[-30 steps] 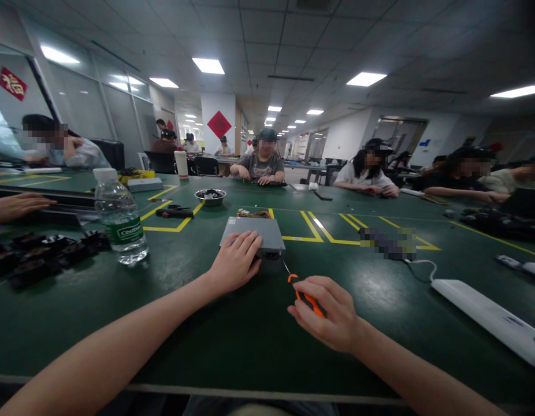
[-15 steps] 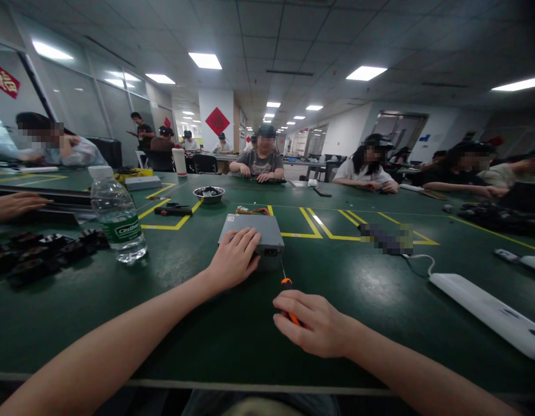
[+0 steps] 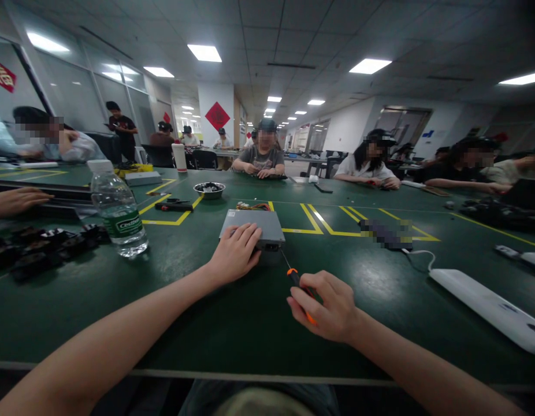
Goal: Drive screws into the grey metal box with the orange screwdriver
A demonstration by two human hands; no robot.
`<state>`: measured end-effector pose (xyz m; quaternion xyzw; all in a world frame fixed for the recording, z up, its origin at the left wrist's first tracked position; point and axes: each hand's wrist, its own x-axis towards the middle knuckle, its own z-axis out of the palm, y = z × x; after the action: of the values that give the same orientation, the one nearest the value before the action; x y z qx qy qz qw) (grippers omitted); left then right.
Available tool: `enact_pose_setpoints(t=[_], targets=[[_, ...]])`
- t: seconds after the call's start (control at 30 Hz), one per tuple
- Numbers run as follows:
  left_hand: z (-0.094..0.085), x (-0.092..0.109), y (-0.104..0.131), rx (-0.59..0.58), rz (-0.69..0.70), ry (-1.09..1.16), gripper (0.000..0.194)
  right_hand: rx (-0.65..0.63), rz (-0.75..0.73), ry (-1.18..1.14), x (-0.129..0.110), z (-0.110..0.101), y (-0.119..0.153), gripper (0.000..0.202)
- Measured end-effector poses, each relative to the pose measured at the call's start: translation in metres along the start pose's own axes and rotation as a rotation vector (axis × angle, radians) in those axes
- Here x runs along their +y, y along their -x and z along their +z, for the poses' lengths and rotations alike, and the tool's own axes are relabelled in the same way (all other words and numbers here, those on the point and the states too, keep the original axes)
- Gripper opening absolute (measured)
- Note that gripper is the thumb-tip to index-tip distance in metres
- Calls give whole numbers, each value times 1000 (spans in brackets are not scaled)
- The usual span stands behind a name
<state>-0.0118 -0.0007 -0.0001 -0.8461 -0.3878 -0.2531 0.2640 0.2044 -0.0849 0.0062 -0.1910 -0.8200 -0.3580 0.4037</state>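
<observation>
A grey metal computer power supply (image 3: 261, 224) lies on the green table with its socket side facing me. Its cables bunch up behind it. My left hand (image 3: 236, 248) grips its near left part, fingers across the top and thumb down the front face. In my right hand (image 3: 327, 303) is a screwdriver (image 3: 293, 276) with an orange and black handle, pinched between thumb and fingers. The slim shaft points up and left to the front face's right corner. Whether the tip touches a screw is too small to tell.
Left of me stand a water bottle (image 3: 120, 214) and black parts (image 3: 42, 248). Beyond are a metal bowl (image 3: 209, 190), a dark tool (image 3: 174, 205) and a paper cup (image 3: 179, 158). A white power strip (image 3: 484, 309) lies right. Another person's hand (image 3: 20, 202) is at far left.
My right hand has shifted slightly right and its grip has turned, showing more of the screwdriver's handle. The shaft leans more to the left. My left hand stays on the power supply.
</observation>
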Motion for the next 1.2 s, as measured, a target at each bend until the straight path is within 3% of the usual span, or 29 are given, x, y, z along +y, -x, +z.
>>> enact_pose_setpoints(t=[0.1, 0.23, 0.37, 0.5, 0.9, 1.03, 1.2], targets=[[0, 0, 0, -7, -4, -2, 43, -1, 27, -58, 3, 0, 6, 12], [0, 0, 1, -17, -3, -5, 43, -44, -53, -119, 3, 2, 14, 15], [-1, 0, 1, -21, -6, -12, 43, -96, -115, -93, 1, 5, 12, 18], [-1, 0, 0, -18, -1, -20, 43, -69, -127, -65, -1, 9, 8, 18], [0, 0, 0, 4, 4, -17, 42, -4, 43, -32, 9, 7, 11, 15], [1, 0, 0, -3, 6, -19, 43, 33, 19, -96, 11, 5, 11, 25], [1, -1, 1, 0, 10, -23, 42, -18, -44, -173, 11, 8, 16, 26]])
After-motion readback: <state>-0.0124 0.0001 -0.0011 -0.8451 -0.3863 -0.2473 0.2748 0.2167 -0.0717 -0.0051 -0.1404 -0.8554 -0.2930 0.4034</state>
